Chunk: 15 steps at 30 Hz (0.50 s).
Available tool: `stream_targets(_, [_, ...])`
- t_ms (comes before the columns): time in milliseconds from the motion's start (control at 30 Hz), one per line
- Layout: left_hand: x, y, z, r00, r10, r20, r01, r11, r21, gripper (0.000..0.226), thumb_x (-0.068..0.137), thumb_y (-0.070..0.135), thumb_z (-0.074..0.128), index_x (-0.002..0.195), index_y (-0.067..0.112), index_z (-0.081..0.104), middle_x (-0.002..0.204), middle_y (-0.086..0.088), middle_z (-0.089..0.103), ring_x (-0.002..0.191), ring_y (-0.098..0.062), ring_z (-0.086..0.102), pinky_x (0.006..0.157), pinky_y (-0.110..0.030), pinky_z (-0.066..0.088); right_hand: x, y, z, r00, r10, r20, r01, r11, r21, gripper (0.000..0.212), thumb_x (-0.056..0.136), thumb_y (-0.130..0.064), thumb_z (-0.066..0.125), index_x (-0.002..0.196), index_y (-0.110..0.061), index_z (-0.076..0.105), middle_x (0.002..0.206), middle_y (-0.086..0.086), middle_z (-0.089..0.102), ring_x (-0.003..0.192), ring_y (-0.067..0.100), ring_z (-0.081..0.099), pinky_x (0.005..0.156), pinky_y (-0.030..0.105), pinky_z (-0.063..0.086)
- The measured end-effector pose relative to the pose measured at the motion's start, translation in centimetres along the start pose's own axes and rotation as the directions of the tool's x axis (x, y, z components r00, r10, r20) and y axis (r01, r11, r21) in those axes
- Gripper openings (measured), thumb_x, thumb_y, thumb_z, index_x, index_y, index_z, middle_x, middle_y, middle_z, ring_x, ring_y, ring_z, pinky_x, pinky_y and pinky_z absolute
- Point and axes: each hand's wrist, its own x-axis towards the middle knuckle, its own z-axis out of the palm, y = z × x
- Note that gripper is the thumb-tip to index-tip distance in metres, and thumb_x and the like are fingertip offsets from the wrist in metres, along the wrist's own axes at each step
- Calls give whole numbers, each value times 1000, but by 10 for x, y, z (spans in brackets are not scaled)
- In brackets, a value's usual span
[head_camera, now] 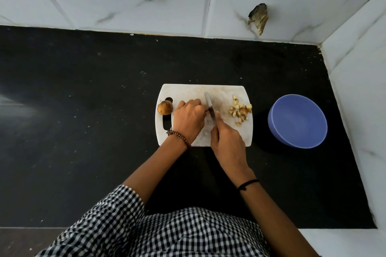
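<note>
At the centre of the white cutting board, I log the knife with its tip toward 12 o'clock. Its handle is wrapped fully inside the right hand. The left hand sits just at 9 o'clock of the blade, fingers curled under. Whatever it pins is hidden, so I cannot tell what it has hold of.

Diced pieces lie at 3 o'clock on the board, and a whole potato at 9 o'clock beside the handle slot. A blue bowl stands off the board at 3 o'clock.

Risks, as I judge them:
- A nicked finger if the blade drifts left (clearance looks minimal).
- The round potato rolling off the board edge if jostled.
</note>
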Motion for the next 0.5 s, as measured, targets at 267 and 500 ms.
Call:
stream_targets(267, [1, 1, -1, 1000, 28, 10, -28, 999, 33, 9, 82, 15, 69, 83, 21, 75, 77, 2, 65, 74, -19, 64, 65, -26, 30, 5, -7, 2, 996, 16, 84, -5, 993, -121, 59, 107, -26, 39, 159, -16, 14, 107, 13, 66, 89, 28, 66, 75, 43, 56])
stream_targets(500, [1, 1, -1, 1000, 22, 1, -22, 999, 26, 14, 88, 18, 62, 90, 20, 75, 81, 1, 65, 78, -20, 63, 66, -25, 29, 9, -7, 2, 996, 18, 93, -5, 990, -140, 59, 107, -27, 38, 160, -16, 12, 112, 13, 67, 94, 29, 66, 77, 43, 56])
